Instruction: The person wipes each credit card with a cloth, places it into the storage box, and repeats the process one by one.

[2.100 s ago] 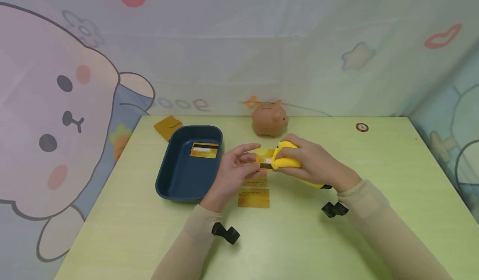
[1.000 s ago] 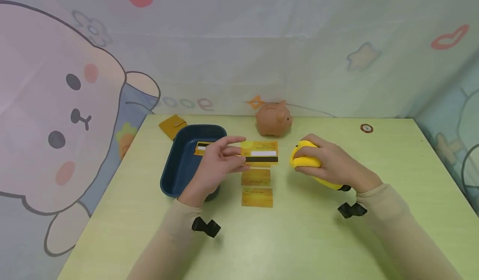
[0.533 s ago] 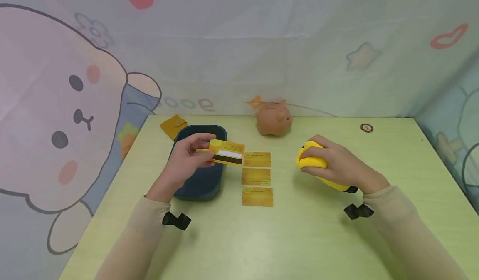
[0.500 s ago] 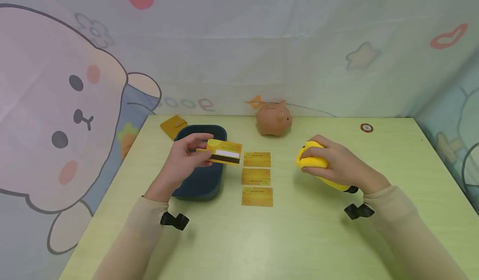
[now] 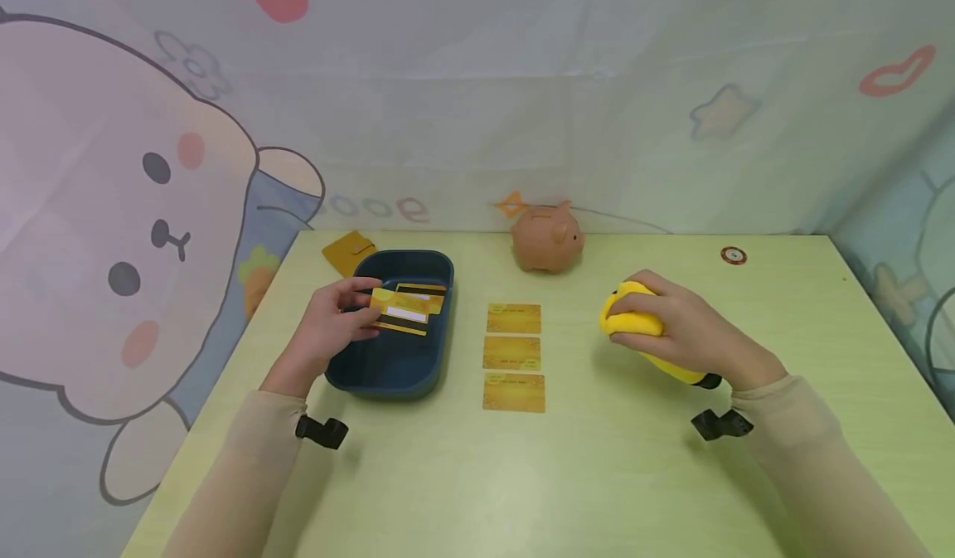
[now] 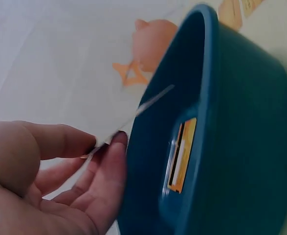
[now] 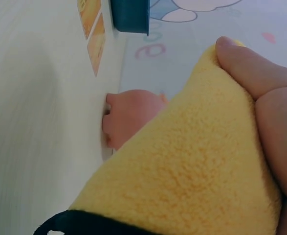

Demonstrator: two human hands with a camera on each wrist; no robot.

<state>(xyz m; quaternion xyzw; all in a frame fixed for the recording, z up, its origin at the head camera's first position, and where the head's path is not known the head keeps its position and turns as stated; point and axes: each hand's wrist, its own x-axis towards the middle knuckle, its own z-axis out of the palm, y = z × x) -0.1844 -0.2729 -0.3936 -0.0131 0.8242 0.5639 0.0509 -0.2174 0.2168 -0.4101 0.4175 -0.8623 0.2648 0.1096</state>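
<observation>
left hand (image 5: 328,326) is pinching a gold card (image 5: 401,310) over the blue tray (image 5: 384,380), right hand (image 5: 675,326)'s got a fuzzy yellow thing (image 5: 630,317) gripped tight.

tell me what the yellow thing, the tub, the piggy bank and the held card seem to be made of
Yellow thing: soft fabric, probably fleece; its surface is fuzzy and nubbly.
Tub: likely plastic, smooth with a soft sheen on its rounded walls.
Piggy bank: smooth, fairly matt; plastic or ceramic, the look leaves it open.
Held card: probably thin, printed plastic; edge-on it looks straight.
</observation>
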